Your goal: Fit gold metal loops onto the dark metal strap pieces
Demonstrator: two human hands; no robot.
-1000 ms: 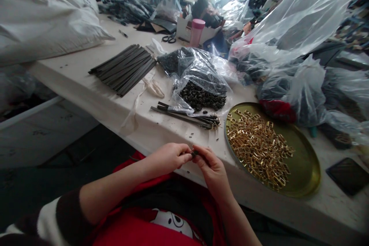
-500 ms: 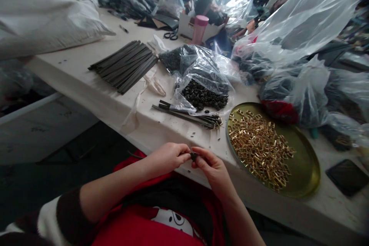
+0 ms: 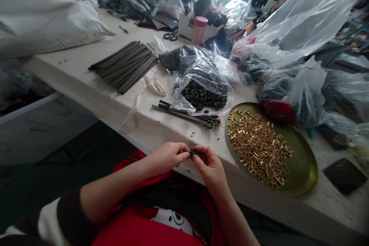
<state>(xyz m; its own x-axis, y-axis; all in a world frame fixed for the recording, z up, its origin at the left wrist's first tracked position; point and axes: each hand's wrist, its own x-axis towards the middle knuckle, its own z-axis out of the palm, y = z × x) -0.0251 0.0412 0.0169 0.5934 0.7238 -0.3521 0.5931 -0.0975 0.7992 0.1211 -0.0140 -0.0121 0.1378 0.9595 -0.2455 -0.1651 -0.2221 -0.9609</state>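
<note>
My left hand (image 3: 172,156) and my right hand (image 3: 209,165) meet at the table's near edge, above my lap. Between their fingertips is a small dark piece (image 3: 192,152), pinched from both sides. The fingers cover much of it, so its exact kind is unclear. Just beyond lies a small bundle of dark straps (image 3: 187,116), with gold buckles at its right end. Behind that, a clear plastic bag (image 3: 198,61) spills small black pieces (image 3: 201,96). To the right, a round gold tray (image 3: 305,169) carries a heap of gold buckles (image 3: 259,150).
A larger row of dark strips (image 3: 123,65) lies on the white table (image 3: 77,80), left of the bag. Scissors (image 3: 170,36), a pink cup (image 3: 198,30) and a carton stand farther back. Plastic bags (image 3: 291,92) crowd the right; a white sack (image 3: 43,11) fills the far left.
My right hand has shifted slightly and turned its fingers around the small dark piece. My left hand stays almost in place, still pinching.
</note>
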